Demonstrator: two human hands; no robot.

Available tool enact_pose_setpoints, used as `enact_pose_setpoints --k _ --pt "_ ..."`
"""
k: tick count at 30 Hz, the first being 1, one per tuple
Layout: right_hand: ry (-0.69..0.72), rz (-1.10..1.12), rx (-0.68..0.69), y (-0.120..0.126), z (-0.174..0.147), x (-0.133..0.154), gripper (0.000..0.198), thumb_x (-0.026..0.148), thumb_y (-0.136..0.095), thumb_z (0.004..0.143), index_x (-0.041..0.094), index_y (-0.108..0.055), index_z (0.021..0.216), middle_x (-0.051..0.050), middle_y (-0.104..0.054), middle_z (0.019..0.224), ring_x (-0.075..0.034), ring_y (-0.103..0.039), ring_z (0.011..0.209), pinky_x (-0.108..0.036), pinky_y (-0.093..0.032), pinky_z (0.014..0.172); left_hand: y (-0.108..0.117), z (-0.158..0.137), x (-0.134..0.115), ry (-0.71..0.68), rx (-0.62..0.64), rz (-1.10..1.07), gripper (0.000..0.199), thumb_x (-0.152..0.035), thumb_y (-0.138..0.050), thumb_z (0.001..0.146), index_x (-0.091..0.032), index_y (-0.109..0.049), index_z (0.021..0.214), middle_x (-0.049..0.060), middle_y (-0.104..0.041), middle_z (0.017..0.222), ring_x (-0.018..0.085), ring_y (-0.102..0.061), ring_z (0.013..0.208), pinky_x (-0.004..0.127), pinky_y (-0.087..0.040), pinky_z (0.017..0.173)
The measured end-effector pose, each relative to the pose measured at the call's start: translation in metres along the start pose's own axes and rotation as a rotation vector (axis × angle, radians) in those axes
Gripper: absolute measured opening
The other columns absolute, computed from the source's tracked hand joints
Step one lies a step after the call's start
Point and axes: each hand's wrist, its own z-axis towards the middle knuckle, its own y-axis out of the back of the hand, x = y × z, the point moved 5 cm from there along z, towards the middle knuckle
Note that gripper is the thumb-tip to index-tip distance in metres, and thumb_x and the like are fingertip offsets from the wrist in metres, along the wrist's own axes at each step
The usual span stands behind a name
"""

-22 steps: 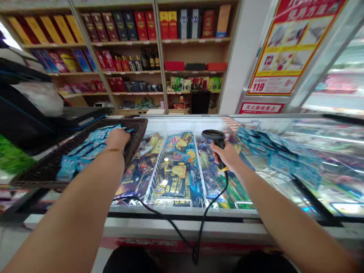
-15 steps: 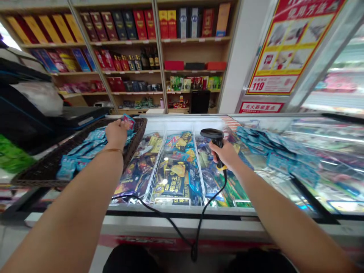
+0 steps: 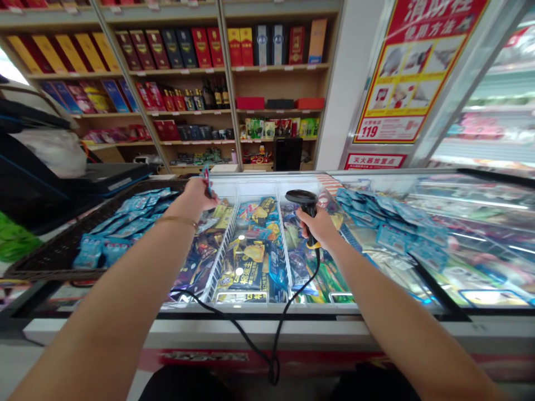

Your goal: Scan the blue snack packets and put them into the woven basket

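My left hand (image 3: 200, 194) pinches a small blue packet (image 3: 206, 177) with some red on it, seen nearly edge-on above the basket's right end. Below and left of it, the dark wicker basket (image 3: 37, 262) holds a heap of similar blue packets (image 3: 129, 220). Wrapped round the handle of a black barcode scanner (image 3: 308, 214) is my right hand (image 3: 321, 227). The scanner's wide head is uppermost, over the freezer, and its black cable (image 3: 281, 320) hangs down in front. A second heap of blue packets (image 3: 388, 214) lies on the freezer's glass to the right.
Under my hands is a chest freezer (image 3: 292, 328) with wire dividers and bagged frozen goods (image 3: 246, 262). Dark equipment (image 3: 37, 161) stands at the left. Behind are shelves (image 3: 276, 69) of boxes and bottles, and a red-and-yellow poster (image 3: 409, 83) at the right.
My left hand has moved right, from over the basket's packets to its right edge, turning the blue packet edge-on. The scanner stays in my right hand; the view has shifted slightly.
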Motion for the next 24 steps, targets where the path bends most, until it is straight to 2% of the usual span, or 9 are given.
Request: enact_pose_setpoints --k 3,6,8,12,14,17,20,24 --pt "0.006 -0.018 -0.003 0.001 0.000 0.002 0.034 0.044 -0.077 0.078 0.021 -0.053 0.085 0.006 -0.056 0.052 -0.011 -0.050 0.033 -0.022 -0.041 0.033 -0.041 -0.025 0.034 0.272 0.161 -0.119 0.041 -0.060 -0.056 0.087 -0.022 -0.048 0.074 0.000 -0.042 0.061 0.013 -0.036 0.050 0.025 -0.032 0.046" --pt "0.018 -0.033 -0.002 0.001 -0.001 0.005 0.030 0.041 -0.075 0.080 0.022 -0.052 0.084 0.007 -0.055 0.053 -0.011 -0.050 0.033 -0.022 -0.041 0.034 -0.073 -0.050 0.061 0.329 0.331 -0.272 0.046 -0.063 -0.069 0.078 -0.022 -0.050 0.073 -0.002 -0.039 0.058 0.012 -0.038 0.050 0.023 -0.032 0.044" --pt "0.032 -0.037 0.007 0.000 -0.002 0.007 0.026 0.037 -0.073 0.081 0.022 -0.053 0.085 0.007 -0.054 0.053 -0.011 -0.050 0.034 -0.022 -0.040 0.034 -0.082 -0.060 0.081 0.361 0.390 -0.361 0.049 -0.066 -0.069 0.076 -0.021 -0.050 0.072 -0.002 -0.038 0.057 0.012 -0.039 0.050 0.022 -0.033 0.044" --pt "0.045 -0.046 0.013 -0.001 -0.003 0.009 0.022 0.034 -0.072 0.081 0.021 -0.054 0.087 0.007 -0.054 0.054 -0.011 -0.050 0.034 -0.023 -0.040 0.034 -0.078 -0.062 0.111 0.394 0.407 -0.461 0.057 -0.075 -0.069 0.072 -0.020 -0.052 0.074 0.002 -0.048 0.066 0.015 -0.051 0.058 0.025 -0.041 0.047" --pt "0.045 -0.044 0.018 -0.002 -0.003 0.008 0.023 0.034 -0.072 0.081 0.022 -0.053 0.086 0.006 -0.054 0.053 -0.011 -0.049 0.033 -0.023 -0.040 0.034 -0.071 -0.060 0.119 0.436 0.399 -0.450 0.051 -0.067 -0.068 0.078 -0.019 -0.053 0.076 0.007 -0.055 0.075 0.016 -0.056 0.061 0.026 -0.043 0.048" --pt "0.032 -0.039 0.026 -0.002 -0.003 0.005 0.025 0.035 -0.073 0.080 0.021 -0.053 0.084 0.006 -0.054 0.053 -0.011 -0.049 0.033 -0.022 -0.040 0.033 -0.067 -0.058 0.125 0.492 0.425 -0.409 0.031 -0.046 -0.059 0.087 -0.017 -0.056 0.078 0.013 -0.061 0.086 0.018 -0.060 0.065 0.027 -0.046 0.049" --pt "0.020 -0.050 0.022 -0.002 -0.004 0.002 0.026 0.035 -0.074 0.081 0.021 -0.053 0.084 0.006 -0.054 0.052 -0.010 -0.050 0.034 -0.022 -0.041 0.033 -0.067 -0.055 0.127 0.422 0.385 -0.334 0.013 -0.027 -0.057 0.081 -0.015 -0.059 0.085 0.011 -0.063 0.080 0.020 -0.064 0.070 0.031 -0.053 0.055" --pt "0.013 -0.086 -0.012 -0.001 -0.006 0.003 0.028 0.037 -0.076 0.081 0.021 -0.053 0.085 0.006 -0.055 0.053 -0.010 -0.050 0.033 -0.021 -0.041 0.032 -0.070 -0.050 0.135 0.290 0.303 -0.104 0.013 -0.020 -0.057 0.077 -0.016 -0.062 0.089 0.005 -0.063 0.073 0.018 -0.064 0.069 0.034 -0.057 0.069"
